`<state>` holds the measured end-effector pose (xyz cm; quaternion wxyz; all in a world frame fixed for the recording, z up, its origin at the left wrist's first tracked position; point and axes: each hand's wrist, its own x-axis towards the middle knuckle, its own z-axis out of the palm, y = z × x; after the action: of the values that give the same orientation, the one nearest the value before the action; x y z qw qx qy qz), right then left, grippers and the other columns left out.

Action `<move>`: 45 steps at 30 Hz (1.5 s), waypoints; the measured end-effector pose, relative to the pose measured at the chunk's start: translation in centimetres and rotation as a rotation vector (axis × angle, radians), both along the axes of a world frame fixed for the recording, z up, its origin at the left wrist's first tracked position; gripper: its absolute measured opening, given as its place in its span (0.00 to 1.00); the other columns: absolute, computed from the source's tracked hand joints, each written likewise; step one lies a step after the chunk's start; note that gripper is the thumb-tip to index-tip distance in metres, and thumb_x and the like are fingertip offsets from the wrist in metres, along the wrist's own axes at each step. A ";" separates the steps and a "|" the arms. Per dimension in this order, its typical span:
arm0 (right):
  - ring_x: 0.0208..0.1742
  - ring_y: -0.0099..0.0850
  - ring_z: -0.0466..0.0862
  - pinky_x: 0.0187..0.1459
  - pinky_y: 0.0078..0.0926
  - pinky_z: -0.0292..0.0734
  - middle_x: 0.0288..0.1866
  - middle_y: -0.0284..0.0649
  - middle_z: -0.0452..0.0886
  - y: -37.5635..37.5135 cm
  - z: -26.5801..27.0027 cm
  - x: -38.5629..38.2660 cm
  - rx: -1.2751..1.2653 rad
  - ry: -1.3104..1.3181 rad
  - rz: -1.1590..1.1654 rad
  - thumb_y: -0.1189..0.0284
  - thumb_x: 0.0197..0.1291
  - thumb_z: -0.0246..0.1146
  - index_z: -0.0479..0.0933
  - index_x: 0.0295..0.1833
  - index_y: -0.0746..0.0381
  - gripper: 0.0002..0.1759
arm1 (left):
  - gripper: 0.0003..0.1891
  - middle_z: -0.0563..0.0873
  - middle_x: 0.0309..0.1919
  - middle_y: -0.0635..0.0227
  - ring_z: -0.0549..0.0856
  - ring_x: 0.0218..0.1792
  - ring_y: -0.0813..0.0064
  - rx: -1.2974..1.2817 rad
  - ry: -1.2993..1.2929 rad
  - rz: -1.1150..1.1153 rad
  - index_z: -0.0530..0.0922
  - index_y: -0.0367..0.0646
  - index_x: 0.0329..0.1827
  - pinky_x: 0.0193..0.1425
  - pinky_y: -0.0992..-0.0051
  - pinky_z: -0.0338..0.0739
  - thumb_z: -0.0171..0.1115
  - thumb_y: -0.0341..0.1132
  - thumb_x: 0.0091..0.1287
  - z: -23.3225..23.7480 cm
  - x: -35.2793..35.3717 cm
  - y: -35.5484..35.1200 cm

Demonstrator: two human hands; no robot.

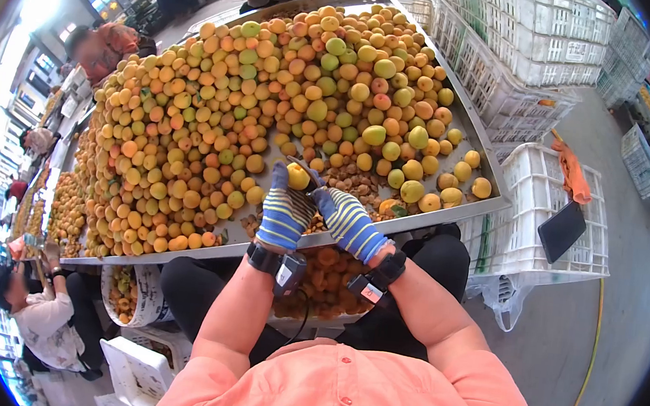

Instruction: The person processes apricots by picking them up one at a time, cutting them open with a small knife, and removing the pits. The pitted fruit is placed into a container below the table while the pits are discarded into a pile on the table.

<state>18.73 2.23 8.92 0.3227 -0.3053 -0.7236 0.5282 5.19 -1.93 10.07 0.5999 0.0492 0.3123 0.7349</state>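
I saw the two hands drawn close together over the near rim of the smooth metal counter, both in blue knit gloves with pale stripes. The left hand was closed around one round yellow fruit, held upright at the fingertips. The right hand met it from the side; a thin dark tool seemed to lie between them, but I could not tell what it was or how that hand gripped it. Two black wristbands each carried one boxy unit. Just beyond the hands lay a wrinkled brown heap of scraps. Smooth round fruits, far too many for me to count, covered the counter. One orange cloth and one flat dark panel hung on a latticed white plastic crate.
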 end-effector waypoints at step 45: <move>0.34 0.51 0.82 0.36 0.46 0.76 0.29 0.55 0.81 -1.2 4.2 1.2 0.145 -0.321 0.047 0.61 0.68 0.53 0.74 0.54 0.66 0.20 | 0.23 0.83 0.41 0.57 0.83 0.42 0.66 0.112 0.383 -0.175 0.75 0.36 0.48 0.50 0.69 0.79 0.57 0.51 0.69 0.7 -0.5 -1.6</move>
<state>19.93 1.06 13.10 0.2119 -0.3446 -0.8089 0.4266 4.66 -3.49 10.76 0.5875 0.2479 0.3738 0.6736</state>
